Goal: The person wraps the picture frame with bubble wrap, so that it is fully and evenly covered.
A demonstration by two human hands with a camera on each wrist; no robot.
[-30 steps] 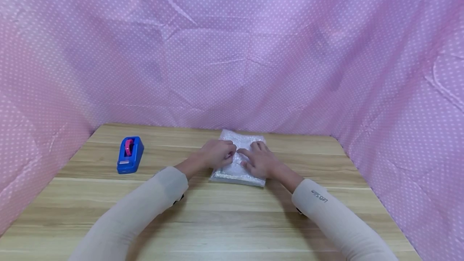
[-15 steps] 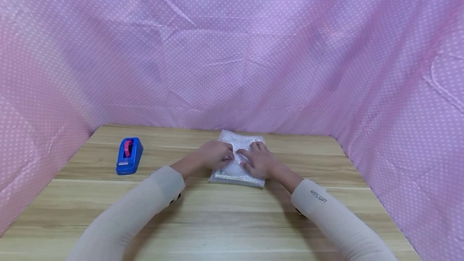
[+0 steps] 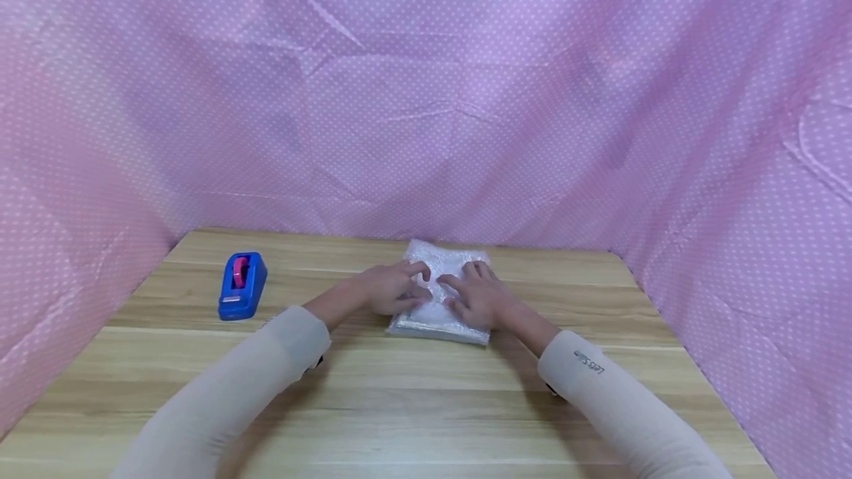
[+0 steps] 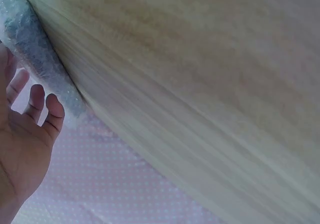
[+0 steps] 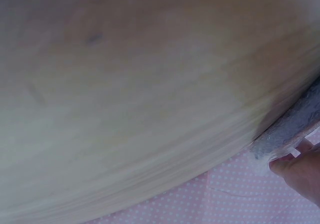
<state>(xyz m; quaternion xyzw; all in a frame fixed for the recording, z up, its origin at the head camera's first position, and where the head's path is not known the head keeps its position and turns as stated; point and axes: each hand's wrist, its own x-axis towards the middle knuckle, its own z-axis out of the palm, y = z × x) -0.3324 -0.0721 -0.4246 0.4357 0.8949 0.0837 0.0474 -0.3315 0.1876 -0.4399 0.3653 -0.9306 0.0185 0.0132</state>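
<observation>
A flat bundle of clear bubble wrap point(image 3: 435, 320) lies near the far side of the table; what is inside cannot be made out. Over its left part is my left hand point(image 3: 394, 288), index finger and thumb spread apart with a gap between them. The left wrist view shows that hand's point(image 4: 27, 144) fingers loosely bent beside the bubble wrap point(image 4: 37, 43), holding nothing I can see. My right hand point(image 3: 481, 297) rests on the bundle's right part with spread fingers. In the right wrist view, the right hand's point(image 5: 302, 171) fingers touch the wrap's point(image 5: 287, 134) top.
To the left on the wooden table point(image 3: 413, 405) stands a blue tape dispenser point(image 3: 249, 294) with a pink core. A pink dotted curtain point(image 3: 426, 131) hangs behind the table and along both sides.
My left hand's fingers were curled together over the wrap; now they have spread apart, and the hand has shifted slightly left. My right hand and the bundle stay almost in place.
</observation>
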